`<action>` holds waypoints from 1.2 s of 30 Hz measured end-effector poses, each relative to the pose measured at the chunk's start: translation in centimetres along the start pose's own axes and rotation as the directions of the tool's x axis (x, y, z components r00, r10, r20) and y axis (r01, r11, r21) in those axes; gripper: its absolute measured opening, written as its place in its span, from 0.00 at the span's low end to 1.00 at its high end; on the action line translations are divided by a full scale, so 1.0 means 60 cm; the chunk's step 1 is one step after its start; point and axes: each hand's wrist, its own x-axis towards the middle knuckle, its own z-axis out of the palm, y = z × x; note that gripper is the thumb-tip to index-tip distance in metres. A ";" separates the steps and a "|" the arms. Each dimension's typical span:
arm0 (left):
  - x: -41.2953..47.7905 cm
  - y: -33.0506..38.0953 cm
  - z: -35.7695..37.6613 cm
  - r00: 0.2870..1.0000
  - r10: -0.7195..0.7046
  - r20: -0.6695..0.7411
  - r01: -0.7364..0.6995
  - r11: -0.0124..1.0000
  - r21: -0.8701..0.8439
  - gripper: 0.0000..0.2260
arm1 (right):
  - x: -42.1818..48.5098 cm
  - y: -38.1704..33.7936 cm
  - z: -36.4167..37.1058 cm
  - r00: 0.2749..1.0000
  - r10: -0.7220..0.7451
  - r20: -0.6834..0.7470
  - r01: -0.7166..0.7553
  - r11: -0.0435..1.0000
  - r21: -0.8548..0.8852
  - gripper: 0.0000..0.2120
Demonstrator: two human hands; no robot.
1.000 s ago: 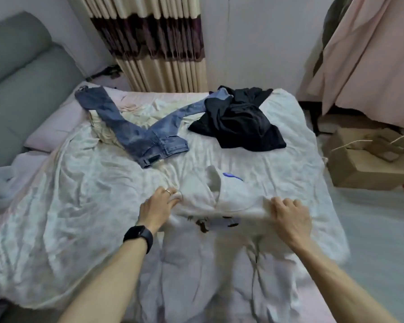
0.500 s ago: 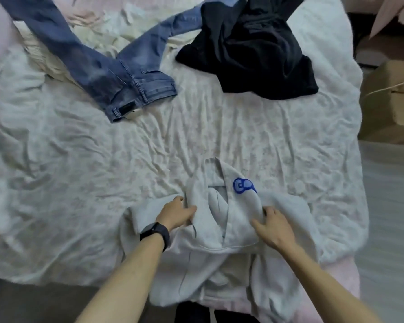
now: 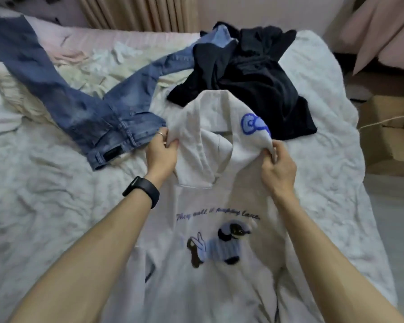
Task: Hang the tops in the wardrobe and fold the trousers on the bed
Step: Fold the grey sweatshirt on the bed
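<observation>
Hoodie (image 3: 210, 201) held up over bed (image 3: 44, 206), front facing camera.
Left hand (image 3: 162, 151) and right hand (image 3: 278, 166) each pinch one side of its hood; jeans (image 3: 98, 113) and black garment (image 3: 250, 75) lie beyond.

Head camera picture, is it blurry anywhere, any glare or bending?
Head view: soft even light, no glare; lettering on the white hoodie is smeared by blur, while the left hand and right hand look sharper; wide-angle bending stretches the forearms and curves the bed near the edges.
</observation>
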 end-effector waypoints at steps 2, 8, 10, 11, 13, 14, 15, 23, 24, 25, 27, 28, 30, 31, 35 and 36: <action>0.090 0.041 0.011 0.997 0.069 0.019 -0.070 0.994 0.083 0.08 | 0.088 -0.028 0.031 1.000 -0.018 -0.003 0.018 0.995 -0.093 0.11; 0.127 -0.022 0.092 0.992 0.098 0.083 -0.128 0.780 0.613 0.25 | 0.114 0.012 0.125 0.997 0.004 0.076 0.038 0.840 -0.541 0.28; 0.070 -0.089 0.123 0.959 0.200 0.203 -0.284 0.623 0.729 0.26 | 0.036 0.061 0.158 0.974 -0.098 0.204 0.205 0.766 -0.610 0.27; 0.037 -0.126 0.135 0.931 0.233 0.280 -0.364 0.556 0.748 0.27 | -0.009 0.090 0.170 0.955 -0.134 0.264 0.274 0.740 -0.614 0.27; -0.040 -0.201 0.157 0.884 0.205 0.419 -0.465 0.468 0.751 0.26 | -0.102 0.152 0.179 0.926 -0.161 0.341 0.347 0.718 -0.604 0.26; -0.081 -0.238 0.163 0.871 0.177 0.458 -0.484 0.463 0.742 0.25 | -0.148 0.180 0.175 0.920 -0.152 0.361 0.354 0.716 -0.601 0.25; -0.118 -0.266 0.163 0.868 0.147 0.474 -0.483 0.467 0.741 0.25 | -0.186 0.202 0.168 0.918 -0.138 0.372 0.351 0.719 -0.600 0.26; -0.314 -0.346 0.131 0.878 -0.025 0.478 -0.413 0.467 0.782 0.28 | -0.380 0.240 0.041 0.935 -0.019 0.353 0.250 0.742 -0.622 0.27; -0.329 -0.341 0.131 0.866 -0.054 0.498 -0.423 0.454 0.784 0.29 | -0.400 0.241 0.018 0.951 0.002 0.309 0.204 0.746 -0.634 0.26; -0.337 -0.338 0.133 0.859 -0.064 0.508 -0.428 0.454 0.781 0.29 | -0.414 0.240 -0.001 0.964 0.036 0.263 0.148 0.750 -0.644 0.26; -0.351 -0.324 0.141 0.832 -0.076 0.549 -0.469 0.434 0.770 0.31 | -0.439 0.241 -0.032 0.980 0.119 0.162 0.017 0.756 -0.655 0.27; -0.363 -0.312 0.150 0.798 -0.088 0.596 -0.508 0.436 0.743 0.32 | -0.458 0.246 -0.049 0.980 0.173 0.100 -0.065 0.750 -0.658 0.27; -0.382 -0.286 0.174 0.746 -0.107 0.657 -0.534 0.493 0.687 0.33 | -0.493 0.260 -0.074 0.955 0.297 -0.024 -0.245 0.739 -0.628 0.28; -0.390 -0.273 0.186 0.745 -0.122 0.656 -0.513 0.525 0.679 0.34 | -0.511 0.269 -0.083 0.930 0.359 -0.078 -0.331 0.727 -0.601 0.29; -0.420 -0.223 0.228 0.729 -0.050 0.683 -0.544 0.563 0.622 0.34 | -0.561 0.308 -0.110 0.791 0.582 -0.189 -0.587 0.633 -0.505 0.45; -0.427 -0.208 0.243 0.698 0.005 0.716 -0.599 0.550 0.581 0.34 | -0.570 0.318 -0.118 0.744 0.638 -0.199 -0.646 0.610 -0.460 0.49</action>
